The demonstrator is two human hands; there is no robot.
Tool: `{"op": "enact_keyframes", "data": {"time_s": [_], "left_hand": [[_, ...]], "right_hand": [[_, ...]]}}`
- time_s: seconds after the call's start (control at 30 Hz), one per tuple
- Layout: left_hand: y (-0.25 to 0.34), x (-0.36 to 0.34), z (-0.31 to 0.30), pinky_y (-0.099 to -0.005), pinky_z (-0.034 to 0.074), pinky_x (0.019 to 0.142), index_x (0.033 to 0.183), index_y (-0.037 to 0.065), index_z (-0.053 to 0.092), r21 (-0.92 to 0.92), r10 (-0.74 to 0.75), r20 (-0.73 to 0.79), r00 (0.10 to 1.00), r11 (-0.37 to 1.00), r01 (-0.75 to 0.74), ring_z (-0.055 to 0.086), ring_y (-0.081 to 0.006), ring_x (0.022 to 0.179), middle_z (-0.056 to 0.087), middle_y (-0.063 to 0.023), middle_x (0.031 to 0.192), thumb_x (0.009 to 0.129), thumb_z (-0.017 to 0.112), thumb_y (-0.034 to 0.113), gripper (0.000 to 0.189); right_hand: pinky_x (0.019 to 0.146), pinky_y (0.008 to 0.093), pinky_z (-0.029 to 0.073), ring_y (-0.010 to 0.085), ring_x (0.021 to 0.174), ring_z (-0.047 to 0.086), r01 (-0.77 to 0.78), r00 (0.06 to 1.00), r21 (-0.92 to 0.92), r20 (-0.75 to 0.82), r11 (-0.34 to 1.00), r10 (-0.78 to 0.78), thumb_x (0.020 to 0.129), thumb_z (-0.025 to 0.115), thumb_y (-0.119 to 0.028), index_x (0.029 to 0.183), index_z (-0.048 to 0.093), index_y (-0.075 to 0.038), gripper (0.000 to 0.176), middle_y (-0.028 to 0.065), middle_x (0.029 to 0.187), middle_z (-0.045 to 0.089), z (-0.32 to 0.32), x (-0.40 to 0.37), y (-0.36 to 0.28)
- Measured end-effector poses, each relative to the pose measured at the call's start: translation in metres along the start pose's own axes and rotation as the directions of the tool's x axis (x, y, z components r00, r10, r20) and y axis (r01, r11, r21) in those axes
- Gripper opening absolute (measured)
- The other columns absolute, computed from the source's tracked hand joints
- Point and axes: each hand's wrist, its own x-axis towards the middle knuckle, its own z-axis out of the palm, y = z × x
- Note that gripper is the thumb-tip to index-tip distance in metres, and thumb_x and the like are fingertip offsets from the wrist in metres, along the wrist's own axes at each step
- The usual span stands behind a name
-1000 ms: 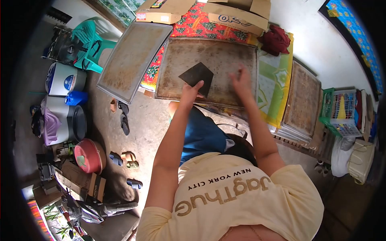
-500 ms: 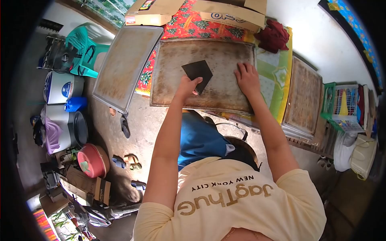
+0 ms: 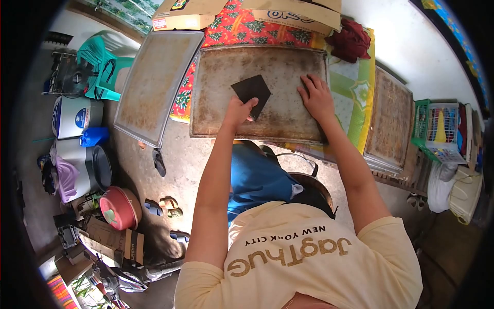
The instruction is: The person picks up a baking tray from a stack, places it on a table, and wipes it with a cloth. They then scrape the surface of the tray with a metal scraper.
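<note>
Head view has the dark flat sheet (image 3: 256, 91) at upper centre of the frame, over the tray (image 3: 216, 67). My left hand (image 3: 239, 111) grips its lower edge, thumb on top. My right hand (image 3: 318, 98) lies palm down at the tray's right side, fingers open and slightly bent. The sheet is matte, straight-edged, with sharp corners; the tray is rectangular, rimmed, stained brown. Behind, toward the top, is a red patterned cover (image 3: 257, 26).

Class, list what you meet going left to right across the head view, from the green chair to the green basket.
Green chair, leftmost tray, dark flat sheet, right hand, rightmost tray, green basket.
</note>
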Motion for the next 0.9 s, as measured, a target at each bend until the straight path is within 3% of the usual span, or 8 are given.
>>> {"op": "enact_keyframes", "data": {"time_s": [0.13,0.33,0.43,0.53,0.63,0.73,0.9], "left_hand": [[-0.002,0.003,0.003,-0.0286,0.053,0.042,0.094,-0.004,0.066,-0.037,-0.015,-0.088,0.996,0.999,0.012,0.057,-0.0128,0.056,0.062,-0.0033,0.073,0.087,0.072,0.015,0.021],[0.013,-0.007,0.004,-0.0284,0.053,0.042,0.095,-0.004,0.066,-0.068,0.031,-0.027,0.999,0.997,-0.033,0.057,-0.0127,0.056,0.062,-0.0034,0.072,0.087,0.072,0.015,0.022],[0.008,-0.001,0.0,-0.0286,0.053,0.042,0.096,-0.004,0.066,0.005,0.026,0.043,0.999,1.0,-0.027,0.058,-0.013,0.057,0.063,-0.0042,0.074,0.086,0.072,0.015,0.022],[0.007,0.001,0.0,-0.0294,0.053,0.042,0.096,-0.004,0.067,-0.004,-0.031,-0.047,0.998,1.0,0.031,0.059,-0.0135,0.056,0.065,-0.0055,0.075,0.086,0.072,0.015,0.022],[0.001,0.005,0.0,-0.0304,0.054,0.042,0.096,-0.004,0.067,0.004,0.006,0.027,1.0,1.0,-0.006,0.06,-0.0148,0.056,0.066,-0.0071,0.077,0.086,0.073,0.015,0.022],[0.006,0.001,0.002,-0.0308,0.054,0.042,0.095,-0.004,0.067,-0.064,0.005,-0.034,0.999,0.998,-0.007,0.061,-0.0158,0.057,0.067,-0.0082,0.078,0.085,0.073,0.015,0.022],[0.013,-0.005,0.005,-0.0301,0.053,0.043,0.093,-0.003,0.068,-0.051,0.02,-0.001,1.0,0.999,-0.02,0.059,-0.0146,0.057,0.061,-0.0043,0.072,0.086,0.072,0.014,0.019]], "right_hand": [[0.097,0.0407,0.046,0.0319,0.115,0.056,-0.008,1.0,-0.011,0.027,1.0,0.008,0.092,0.062,-0.034,0.123,0.062,-0.013,0.037,0.0094,0.127,0.058,0.0,0.0,0.001],[0.097,0.0403,0.046,0.0312,0.113,0.056,-0.001,1.0,-0.023,-0.003,1.0,0.001,0.091,0.063,-0.034,0.12,0.064,-0.013,0.036,0.0092,0.123,0.06,-0.001,0.0,0.0],[0.097,0.0403,0.046,0.0311,0.113,0.056,-0.005,1.0,-0.025,-0.006,1.0,0.005,0.091,0.062,-0.034,0.119,0.064,-0.013,0.036,0.0088,0.123,0.06,-0.002,0.0,-0.001],[0.097,0.0402,0.046,0.0309,0.113,0.056,0.002,1.0,-0.033,-0.012,0.999,-0.002,0.091,0.062,-0.034,0.119,0.064,-0.013,0.035,0.0086,0.123,0.06,-0.002,0.0,0.0],[0.097,0.04,0.046,0.0307,0.112,0.057,0.0,1.0,-0.043,-0.011,0.999,0.0,0.091,0.062,-0.035,0.119,0.064,-0.014,0.036,0.0084,0.123,0.06,-0.004,-0.001,-0.002],[0.097,0.0399,0.046,0.0303,0.111,0.057,0.004,1.0,-0.044,-0.005,0.999,-0.004,0.091,0.062,-0.035,0.119,0.064,-0.014,0.035,0.008,0.123,0.06,-0.003,0.0,0.0],[0.097,0.0398,0.045,0.0299,0.111,0.057,-0.001,1.0,-0.04,-0.01,0.999,0.001,0.091,0.062,-0.035,0.119,0.064,-0.014,0.035,0.0077,0.122,0.06,-0.002,0.0,0.0]]}}
